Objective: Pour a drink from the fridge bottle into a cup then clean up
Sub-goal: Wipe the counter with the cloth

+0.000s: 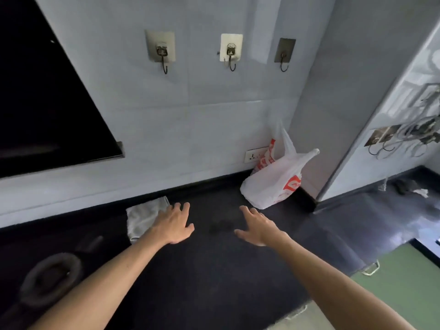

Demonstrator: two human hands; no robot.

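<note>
With no bottle or cup in view, progress unclear; left hand (175, 222) and right hand (258, 227) hover spread and empty over dark countertop (214, 270), left beside grey cloth (142, 215).

Grey cloth (145, 216), black counter (214, 270), white-and-red printed bag (276, 179).

A folded cloth (145, 216) lies on the tabletop (214, 270) against the wall, left of a plastic bag (273, 184) in the corner.
</note>
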